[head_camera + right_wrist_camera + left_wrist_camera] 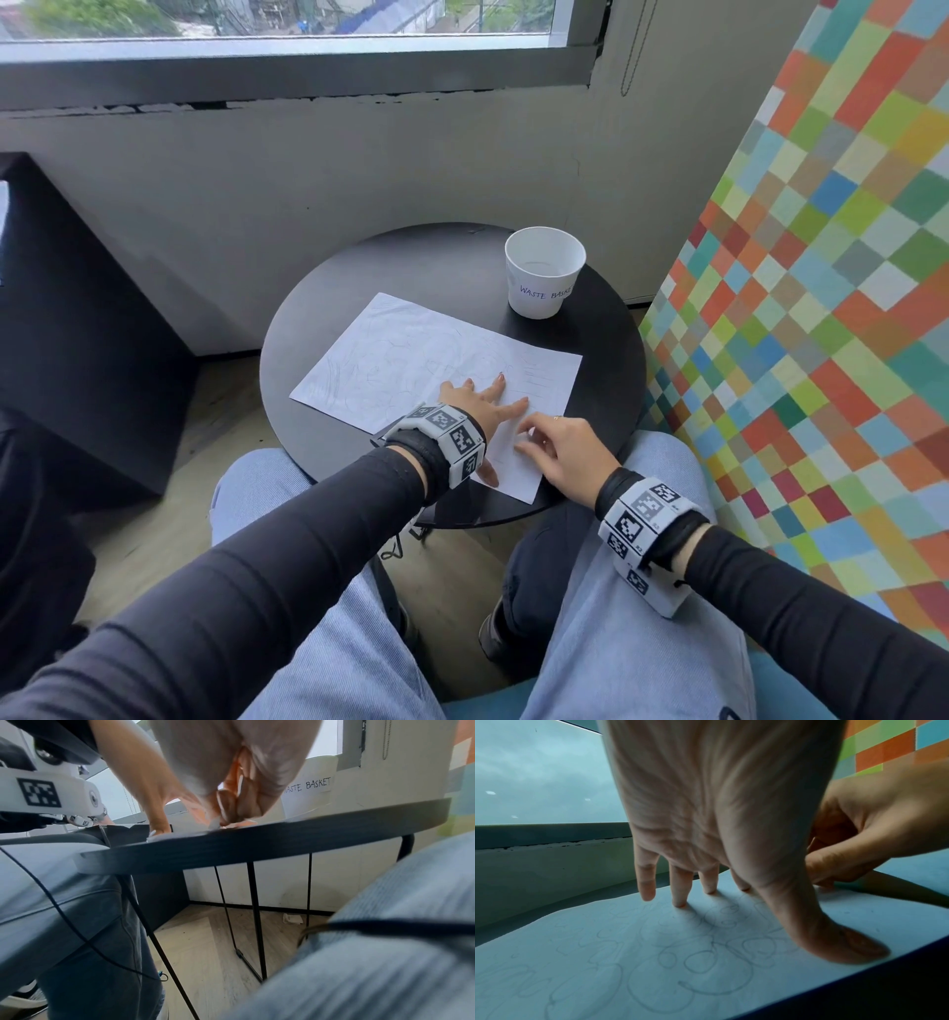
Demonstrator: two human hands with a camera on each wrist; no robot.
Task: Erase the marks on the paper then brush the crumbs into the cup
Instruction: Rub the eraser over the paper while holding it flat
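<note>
From overhead, her left hand (477,406) lies spread flat on the paper (411,354) on the round table (390,262); the right hand (565,457) curls beside it. Left wrist: faint loops remain. Right wrist: fingers pinch something white (an eraser, seemingly).

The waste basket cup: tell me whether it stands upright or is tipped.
Upright. The waste basket cup stands on its base at the far side of the round table, mouth facing up, apart from the paper.
</note>
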